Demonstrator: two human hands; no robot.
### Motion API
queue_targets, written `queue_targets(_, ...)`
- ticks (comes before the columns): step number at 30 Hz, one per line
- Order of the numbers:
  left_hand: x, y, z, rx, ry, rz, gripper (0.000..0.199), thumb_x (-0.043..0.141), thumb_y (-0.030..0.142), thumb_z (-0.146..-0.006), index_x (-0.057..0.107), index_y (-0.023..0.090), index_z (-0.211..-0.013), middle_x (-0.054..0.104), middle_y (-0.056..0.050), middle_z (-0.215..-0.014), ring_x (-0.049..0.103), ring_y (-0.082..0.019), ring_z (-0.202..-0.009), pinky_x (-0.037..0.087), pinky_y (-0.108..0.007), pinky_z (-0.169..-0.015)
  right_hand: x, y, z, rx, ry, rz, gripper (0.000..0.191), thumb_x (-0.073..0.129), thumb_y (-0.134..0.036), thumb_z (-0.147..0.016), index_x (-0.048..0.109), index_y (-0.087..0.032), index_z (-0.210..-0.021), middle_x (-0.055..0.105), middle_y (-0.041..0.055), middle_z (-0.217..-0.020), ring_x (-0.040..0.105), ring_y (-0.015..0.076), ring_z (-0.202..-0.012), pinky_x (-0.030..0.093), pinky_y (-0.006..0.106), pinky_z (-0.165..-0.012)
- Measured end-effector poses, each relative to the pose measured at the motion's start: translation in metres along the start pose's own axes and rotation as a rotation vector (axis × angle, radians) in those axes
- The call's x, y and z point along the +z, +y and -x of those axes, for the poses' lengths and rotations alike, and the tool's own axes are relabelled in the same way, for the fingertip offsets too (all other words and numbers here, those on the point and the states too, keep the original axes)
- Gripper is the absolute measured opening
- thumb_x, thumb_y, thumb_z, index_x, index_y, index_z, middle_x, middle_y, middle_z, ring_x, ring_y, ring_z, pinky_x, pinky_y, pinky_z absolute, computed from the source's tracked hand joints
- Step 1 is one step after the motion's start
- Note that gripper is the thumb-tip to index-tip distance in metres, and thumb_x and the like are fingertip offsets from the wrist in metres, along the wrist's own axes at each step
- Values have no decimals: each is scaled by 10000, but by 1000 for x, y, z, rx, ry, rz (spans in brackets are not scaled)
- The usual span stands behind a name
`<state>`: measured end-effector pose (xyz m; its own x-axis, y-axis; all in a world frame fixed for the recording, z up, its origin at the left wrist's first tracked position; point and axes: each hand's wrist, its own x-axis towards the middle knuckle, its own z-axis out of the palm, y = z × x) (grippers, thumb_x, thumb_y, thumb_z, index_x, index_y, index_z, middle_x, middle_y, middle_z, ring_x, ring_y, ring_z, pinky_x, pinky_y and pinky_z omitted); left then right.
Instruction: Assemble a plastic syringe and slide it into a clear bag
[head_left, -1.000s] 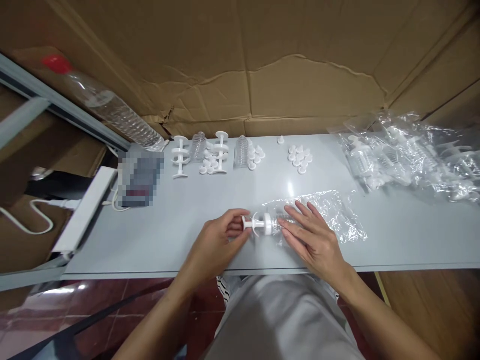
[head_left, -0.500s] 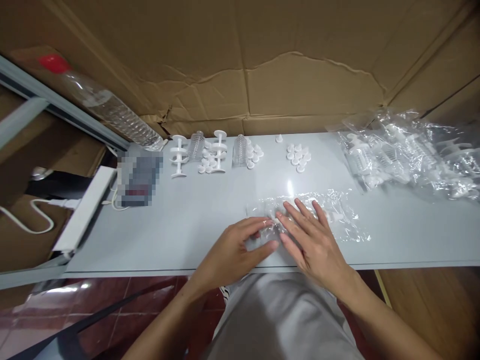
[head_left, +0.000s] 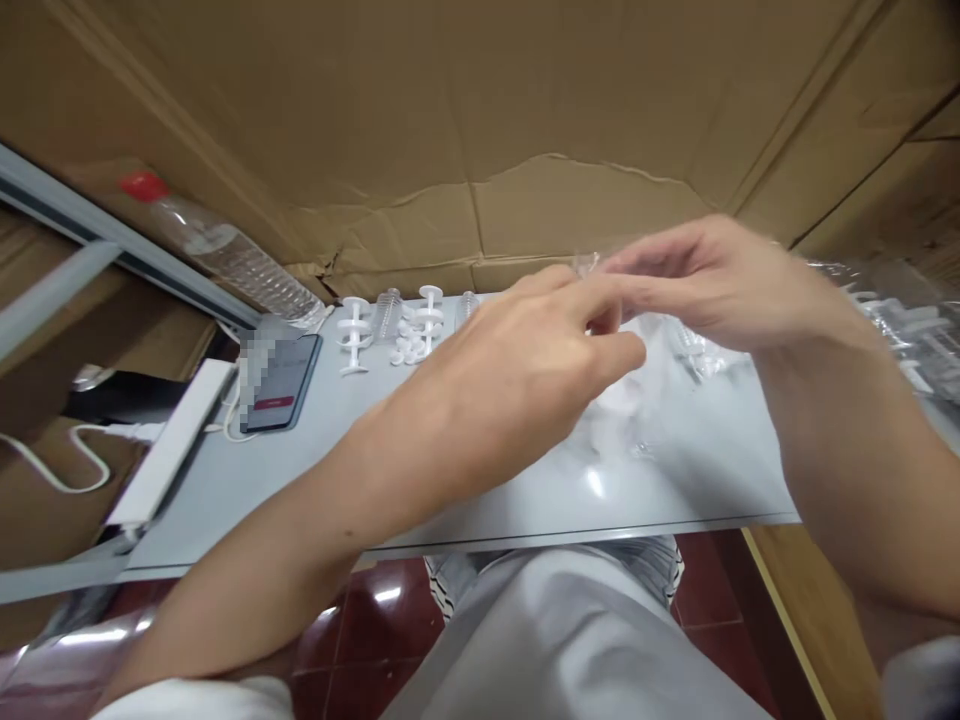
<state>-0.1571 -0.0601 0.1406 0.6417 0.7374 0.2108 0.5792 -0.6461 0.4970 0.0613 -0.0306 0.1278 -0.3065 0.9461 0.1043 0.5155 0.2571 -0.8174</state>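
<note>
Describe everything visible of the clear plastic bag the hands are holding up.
The clear plastic bag is thin, glossy, crinkled film, blurred here. It hangs above the grey table, raised between the left hand and right hand, whose fingertips pinch its top edge near the middle of the view. A whitish shape shows through the film, too blurred to identify. Its lower end hangs near the tabletop; contact cannot be told.

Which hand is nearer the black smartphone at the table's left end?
Left. The left hand is raised mid-table, right of the black smartphone; the right hand is farther right, beyond it.
</note>
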Motion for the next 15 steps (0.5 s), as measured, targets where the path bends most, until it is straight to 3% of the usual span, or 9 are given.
queue_targets(4,-14,5,5,49,90,-44,209,648,215,-936,812,308,-1027,748,14,-1128,694,-281,-1211,548,-505,-1083,-16,-10,20,-26,245,59,333,710,-450,-923,814,-134,-931,777,-25,-797,703,49,-736,554,189,-676)
queue_targets(7,-24,-4,10,77,164,162,146,765,293,-890,832,328,-1015,770,41,-1008,761,-229,-1039,625,-388,-924,-20,-10,32,-15,297,102,277,716,-431,-936,823,-176,-940,786,-30,-786,713,43,-709,537,156,-618)
queue_targets(10,-21,-34,-11,74,421,412,122,744,379,-937,827,299,-979,785,20,-955,766,-189,-820,637,-334,-698,-19,-8,35,23,369,164,294,705,-431,-952,828,-165,-930,780,-20,-756,692,47,-651,479,160,-561)
queue_targets(11,-14,-49,-24,30,521,429,176,673,401,-985,815,298,-1006,790,17,-999,763,-184,-803,638,-339,-684,-17,-8,34,20,394,190,316,703,-443,-957,826,-154,-921,773,-11,-743,675,49,-633,462,169,-553)
queue_targets(12,-4,-65,-40,-37,544,372,197,660,402,-989,806,294,-1065,794,5,-1036,775,-206,-870,653,-363,-753,-15,-9,33,5,411,214,337,697,-449,-966,824,-144,-902,764,-4,-728,652,47,-610,440,176,-543)
queue_targets(13,9,-81,-57,-90,457,221,238,644,381,-983,798,263,-1120,799,-2,-1101,775,-228,-992,638,-368,-885,-13,-10,32,-17,413,233,354,687,-449,-979,819,-137,-873,753,1,-710,615,39,-580,409,181,-527)
queue_targets(14,24,-98,-74,-132,241,58,308,570,313,-995,772,228,-1212,771,1,-1254,732,-252,-1179,560,-360,-1064,-12,-12,31,-45,414,242,367,680,-443,-990,813,-134,-842,739,1,-692,571,29,-549,369,183,-506)
queue_targets(15,39,-112,-90,-153,146,9,261,617,193,-925,799,199,-1113,783,-53,-1255,717,-289,-1219,524,-402,-1120,-10,-14,30,-68,411,240,374,675,-435,-999,806,-135,-819,726,-2,-679,532,24,-529,335,186,-491)
